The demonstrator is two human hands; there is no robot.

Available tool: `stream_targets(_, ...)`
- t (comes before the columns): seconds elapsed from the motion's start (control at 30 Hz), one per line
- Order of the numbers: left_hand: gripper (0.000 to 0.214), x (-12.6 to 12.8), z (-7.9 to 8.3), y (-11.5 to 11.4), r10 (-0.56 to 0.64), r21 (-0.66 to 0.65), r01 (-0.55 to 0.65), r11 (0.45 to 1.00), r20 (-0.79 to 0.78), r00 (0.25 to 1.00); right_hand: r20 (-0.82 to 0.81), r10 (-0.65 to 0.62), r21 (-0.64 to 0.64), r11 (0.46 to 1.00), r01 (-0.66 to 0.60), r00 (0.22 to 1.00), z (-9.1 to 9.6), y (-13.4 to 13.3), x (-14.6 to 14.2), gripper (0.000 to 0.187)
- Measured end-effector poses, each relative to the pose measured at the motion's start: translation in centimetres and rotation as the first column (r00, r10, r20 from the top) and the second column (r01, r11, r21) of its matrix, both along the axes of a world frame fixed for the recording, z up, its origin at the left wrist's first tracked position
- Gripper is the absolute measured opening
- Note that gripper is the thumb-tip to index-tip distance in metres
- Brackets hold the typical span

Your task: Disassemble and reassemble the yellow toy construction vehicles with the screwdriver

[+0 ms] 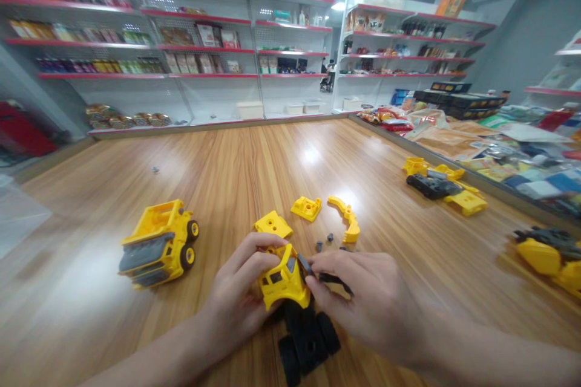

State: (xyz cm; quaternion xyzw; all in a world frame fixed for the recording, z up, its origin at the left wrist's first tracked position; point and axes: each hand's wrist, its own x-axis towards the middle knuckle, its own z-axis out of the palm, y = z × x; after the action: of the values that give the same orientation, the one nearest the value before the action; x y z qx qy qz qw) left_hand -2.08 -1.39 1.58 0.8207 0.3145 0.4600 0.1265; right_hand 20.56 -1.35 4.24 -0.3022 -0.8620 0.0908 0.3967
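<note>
My left hand point(240, 287) is closed around a yellow toy truck cab point(284, 287) with grey windows. Below the cab sits a black wheeled chassis point(308, 338); whether they are joined is hidden. My right hand point(363, 290) pinches a small dark grey piece point(305, 265) against the cab's right side. Something black point(334, 281) shows under its fingers, partly covered. Just beyond the hands lie a yellow block point(273, 225) with holes, a yellow plate point(306, 208), a curved yellow arm point(348, 219) and two small grey screws point(330, 237).
An assembled yellow toy dump truck point(158, 245) stands on the left of the wooden table point(218, 163). Small metal bits point(155, 170) lie behind it. More yellow and black toy parts point(447, 186) are at right, with another toy vehicle point(549, 254) nearer the edge. Packaged goods point(454, 139) pile beyond.
</note>
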Motion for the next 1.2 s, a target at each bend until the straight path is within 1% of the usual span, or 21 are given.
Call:
stream_targets(0.1, 0.025, -0.1, -0.1, 0.0, -0.010, -0.010, 0.010, 1.000, 0.000, 1.000, 0.042, 0.071, -0.042, 0.997, -0.069, 0.997, 0.3, -0.1, 0.1, 0.015)
stream_targets(0.27, 0.031, -0.2, -0.4, 0.1, -0.024, -0.078, 0.028, 0.997, 0.052, 0.998, 0.075, 0.118, -0.006, 0.993, -0.118, 0.990, 0.8, 0.0, 0.6, 0.028)
stream_targets(0.43, 0.033, -0.2, -0.7, 0.0, -0.021, -0.188, 0.045, 0.981, 0.128, 0.992, 0.057, 0.201, -0.039, 0.979, -0.199, 0.978, 0.7, 0.4, 0.7, 0.040)
stream_targets(0.53, 0.036, -0.1, -1.0, -0.3, -0.015, -0.267, 0.074, 0.961, 0.217, 0.976, 0.020, 0.245, -0.064, 0.968, -0.243, 0.969, 0.6, 0.5, 0.7, 0.043)
stream_targets(0.6, 0.039, 0.0, -1.1, -0.5, -0.031, -0.306, 0.118, 0.945, 0.273, 0.961, -0.010, 0.214, -0.062, 0.975, -0.214, 0.977, 0.5, 0.8, 0.8, 0.040)
stream_targets(0.7, 0.039, 0.2, -1.2, -0.6, -0.048, -0.340, 0.165, 0.926, 0.326, 0.944, -0.008, 0.091, -0.018, 0.996, -0.091, 0.996, 0.6, 1.9, 1.4, 0.032)
stream_targets(0.77, 0.037, 0.3, -1.1, -0.5, -0.040, -0.354, 0.173, 0.919, 0.353, 0.935, 0.051, -0.001, 0.010, 1.000, 0.001, 0.999, 0.9, 3.3, 2.0, 0.029)
stream_targets(0.83, 0.035, 0.4, -1.0, -0.4, -0.025, -0.373, 0.171, 0.912, 0.366, 0.930, 0.190, -0.083, 0.051, 0.996, 0.074, 0.978, 1.6, 4.9, 2.5, 0.029)
stream_targets(0.87, 0.035, 0.3, -1.0, -0.3, -0.017, -0.382, 0.168, 0.909, 0.368, 0.930, 0.276, -0.098, 0.078, 0.994, 0.079, 0.956, 1.9, 5.6, 2.6, 0.028)
stream_targets(0.93, 0.034, 0.3, -1.0, -0.2, -0.011, -0.395, 0.167, 0.903, 0.367, 0.930, 0.456, -0.078, 0.099, 0.994, 0.037, 0.886, 2.4, 6.8, 2.7, 0.023)
stream_targets(1.0, 0.033, 0.2, -0.9, -0.2, -0.004, -0.407, 0.168, 0.898, 0.375, 0.927, 0.578, -0.040, 0.088, 0.996, -0.013, 0.815, 2.6, 7.5, 2.4, 0.020)
stream_targets(1.07, 0.031, 0.1, -0.9, -0.2, 0.000, -0.429, 0.180, 0.885, 0.387, 0.922, 0.623, -0.032, 0.072, 0.997, -0.017, 0.781, 2.2, 7.5, 2.1, 0.019)
stream_targets(1.2, 0.025, 0.2, -0.6, -0.2, -0.018, -0.448, 0.234, 0.863, 0.436, 0.900, 0.663, -0.044, 0.069, 0.998, -0.002, 0.748, 1.1, 6.8, 2.0, 0.018)
